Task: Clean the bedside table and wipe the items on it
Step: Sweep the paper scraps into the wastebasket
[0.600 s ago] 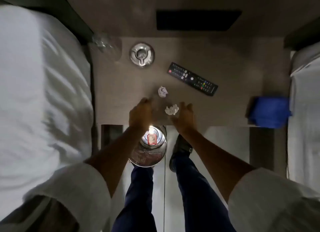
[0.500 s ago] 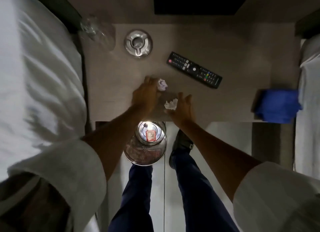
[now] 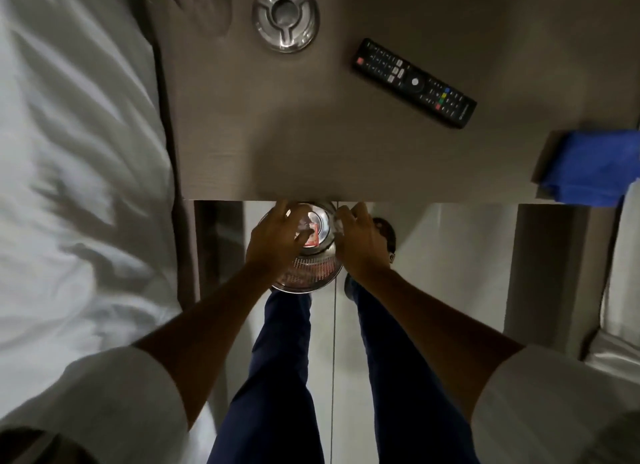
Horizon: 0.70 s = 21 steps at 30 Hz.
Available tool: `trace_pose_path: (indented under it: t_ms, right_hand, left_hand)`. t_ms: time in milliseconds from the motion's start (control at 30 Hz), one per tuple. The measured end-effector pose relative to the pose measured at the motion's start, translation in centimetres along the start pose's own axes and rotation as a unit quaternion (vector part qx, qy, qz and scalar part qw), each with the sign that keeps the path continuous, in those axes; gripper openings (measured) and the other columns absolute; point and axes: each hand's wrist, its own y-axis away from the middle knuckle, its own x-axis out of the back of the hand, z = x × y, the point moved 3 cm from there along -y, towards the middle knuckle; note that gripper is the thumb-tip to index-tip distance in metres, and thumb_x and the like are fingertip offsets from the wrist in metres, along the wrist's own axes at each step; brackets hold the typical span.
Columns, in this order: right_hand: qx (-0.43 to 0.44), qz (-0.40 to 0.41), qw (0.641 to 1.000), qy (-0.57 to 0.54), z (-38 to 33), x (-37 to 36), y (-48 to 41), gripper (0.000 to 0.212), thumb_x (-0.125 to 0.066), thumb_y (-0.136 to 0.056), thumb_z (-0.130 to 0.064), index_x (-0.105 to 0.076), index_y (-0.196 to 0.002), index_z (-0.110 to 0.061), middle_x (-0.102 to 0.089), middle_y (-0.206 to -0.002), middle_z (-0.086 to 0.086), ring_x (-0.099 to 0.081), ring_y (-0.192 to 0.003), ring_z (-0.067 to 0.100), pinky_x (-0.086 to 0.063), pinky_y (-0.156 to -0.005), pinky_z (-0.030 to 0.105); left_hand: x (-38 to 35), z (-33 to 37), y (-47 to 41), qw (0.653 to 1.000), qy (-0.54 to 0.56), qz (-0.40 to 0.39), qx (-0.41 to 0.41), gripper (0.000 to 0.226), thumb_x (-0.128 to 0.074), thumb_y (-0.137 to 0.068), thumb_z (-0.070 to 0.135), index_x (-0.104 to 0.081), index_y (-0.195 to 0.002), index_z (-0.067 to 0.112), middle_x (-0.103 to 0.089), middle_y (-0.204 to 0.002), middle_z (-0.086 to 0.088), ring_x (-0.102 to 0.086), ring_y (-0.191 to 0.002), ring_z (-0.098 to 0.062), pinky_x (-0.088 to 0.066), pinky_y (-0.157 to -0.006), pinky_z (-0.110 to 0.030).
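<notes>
both hands over bin point(image 3: 304, 276) | left hand point(image 3: 277, 242) fingers loosely spread | right hand point(image 3: 360, 242) pinching white paper wad point(image 3: 338, 225) | table point(image 3: 311, 145) edge just above

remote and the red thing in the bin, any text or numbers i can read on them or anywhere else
None can be read.
Remote: white button marks and a small print near its right end, too small and blurred.
Red packet in the bin: too blurred.
Blue cloth, ashtray: no text visible.

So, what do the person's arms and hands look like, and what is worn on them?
Both forearms are bare from the elbow down. Each upper arm has a loose short white sleeve. The left hand and right hand wear no gloves; no watch or ring shows.
</notes>
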Motion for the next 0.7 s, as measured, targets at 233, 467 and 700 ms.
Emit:
trace_pose_path:
  t_ms: [233,467,700]
  right_hand:
    - [-0.052,-0.071,0.996,-0.033,0.9,-4.6,2.5,0.047,-0.066,-0.083,-0.015,-0.043,-0.124,-0.018,-0.046,-0.124,0.012,-0.056,-0.104,0.026,-0.054,-0.071,0.033]
    - [-0.055,-0.018,0.997,-0.048,1.2,-0.5,1.3,0.041,-0.059,-0.085,-0.011,-0.043,-0.122,-0.017,-0.048,-0.121,0.011,-0.058,-0.101,0.029,-0.056,-0.071,0.04]
    - [0.022,0.133,0.991,-0.025,0.1,9.7,-5.6,0.032,-0.043,-0.083,-0.015,-0.046,-0.114,-0.01,-0.052,-0.114,0.015,-0.057,-0.091,0.035,-0.053,-0.073,0.052]
  left_hand:
    - [-4.7,-3.1,2.4,0.994,0.025,-0.082,0.064,0.056,-0.05,-0.095,0.046,-0.042,-0.144,0.02,-0.037,-0.154,-0.011,-0.04,-0.138,-0.031,-0.041,-0.109,-0.047]
    - [-1.2,-2.2,0.7,0.997,0.035,-0.002,0.064,0.041,-0.046,-0.097,0.033,-0.051,-0.135,0.019,-0.053,-0.139,-0.009,-0.054,-0.124,-0.028,-0.048,-0.1,-0.042]
    - [8.3,2.6,-6.1,0.972,-0.091,0.181,-0.12,0.021,-0.056,-0.092,0.019,-0.069,-0.107,0.012,-0.067,-0.101,-0.011,-0.066,-0.079,-0.028,-0.052,-0.062,-0.035]
